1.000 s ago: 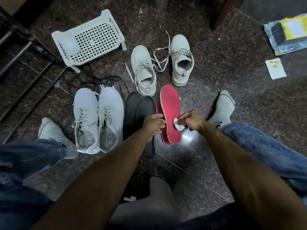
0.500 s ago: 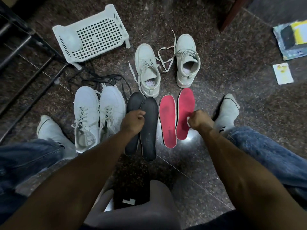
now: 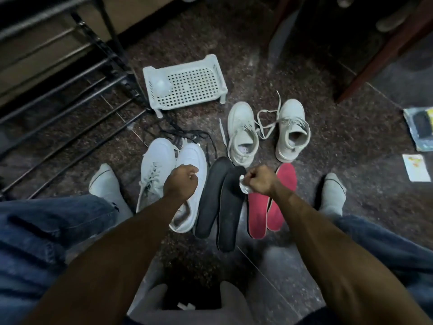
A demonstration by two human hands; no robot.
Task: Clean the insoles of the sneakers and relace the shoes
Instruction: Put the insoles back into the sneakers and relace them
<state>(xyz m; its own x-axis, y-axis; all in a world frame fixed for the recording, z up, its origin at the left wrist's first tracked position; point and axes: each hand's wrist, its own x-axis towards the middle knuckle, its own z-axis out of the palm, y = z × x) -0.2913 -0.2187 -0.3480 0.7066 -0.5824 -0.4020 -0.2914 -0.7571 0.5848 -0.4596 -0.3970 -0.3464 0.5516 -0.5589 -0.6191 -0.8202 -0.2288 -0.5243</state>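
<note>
The right hand [image 3: 259,181] has its grip clamped on a crumpled white wipe [image 3: 243,186], over the black insoles [image 3: 220,205]. The left hand [image 3: 181,184], fingers curled, seemingly empty, hovers above the white sneakers [image 3: 164,174]; red insoles [image 3: 269,207] lie on the floor.

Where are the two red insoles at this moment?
In the head view, the red insoles lie side by side on the floor, right of the black insoles, partly under the right hand, near the right foot.
</note>
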